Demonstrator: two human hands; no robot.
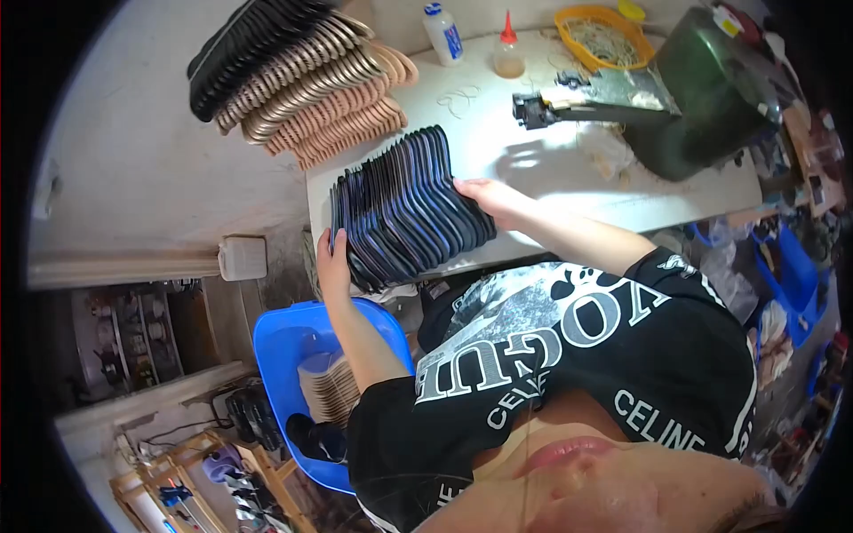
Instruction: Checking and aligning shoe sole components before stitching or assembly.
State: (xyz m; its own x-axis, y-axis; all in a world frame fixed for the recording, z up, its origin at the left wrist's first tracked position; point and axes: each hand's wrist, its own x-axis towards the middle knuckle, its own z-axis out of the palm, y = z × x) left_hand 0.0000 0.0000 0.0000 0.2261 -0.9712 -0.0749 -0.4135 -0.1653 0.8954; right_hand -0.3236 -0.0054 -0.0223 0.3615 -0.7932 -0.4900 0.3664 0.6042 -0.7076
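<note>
A row of black shoe insoles point(400, 204), pressed together on edge, rests at the front left of the white table. My left hand point(335, 262) presses its fingers against the left end of the row. At the opposite end, my right hand point(493, 197) grips the row near its upper right corner, thumb on top. The fingers under and behind the insoles are hidden. Behind them, at the table's far left, are stacked bundles of beige insoles point(342, 124), with metallic gold insoles point(311, 84) and more black insoles above.
On the white table point(471, 107) stand a white bottle point(444, 35), a red-tipped squeeze bottle point(508, 58), a yellow basket point(604, 40) of rubber bands and a green machine point(702, 98) with a black-ended arm. Below left, a blue tub point(293, 333) holds beige and black pieces.
</note>
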